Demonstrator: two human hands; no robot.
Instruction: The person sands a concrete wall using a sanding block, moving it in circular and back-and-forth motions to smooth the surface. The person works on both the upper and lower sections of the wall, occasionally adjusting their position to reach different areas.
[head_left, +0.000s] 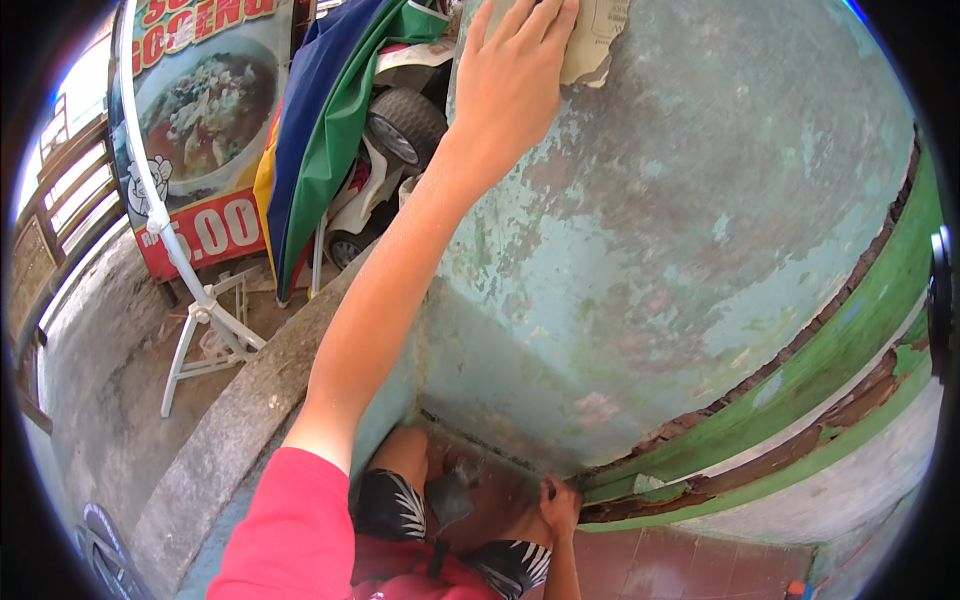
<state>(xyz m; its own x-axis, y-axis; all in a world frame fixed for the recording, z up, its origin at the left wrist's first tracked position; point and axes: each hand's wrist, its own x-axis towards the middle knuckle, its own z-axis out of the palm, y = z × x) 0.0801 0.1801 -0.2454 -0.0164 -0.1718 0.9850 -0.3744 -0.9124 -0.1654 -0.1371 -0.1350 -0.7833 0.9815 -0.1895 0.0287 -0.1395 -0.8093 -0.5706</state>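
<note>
My left hand (517, 71) lies flat, fingers spread, over a torn beige sheet (596, 45) that looks like sandpaper with printing on its back. The hand presses the sheet against a wall (675, 225) of worn, blotchy blue-green paint. Down by my knee, my right hand (561, 504) has curled fingers beside the foot of a green wooden door frame (750, 390). Whether those fingers hold anything cannot be made out. A flat grey piece (450, 501) shows between my legs, above the reddish floor tiles (667, 559).
A low concrete ledge (225, 405) runs along my left. Beyond it stand a white tubular stand (202, 307), a folded multicoloured umbrella (322, 135), a printed food banner (206, 112) and a toy vehicle's wheel (405, 127). Sandals (109, 555) lie at lower left. The frame's wood is broken.
</note>
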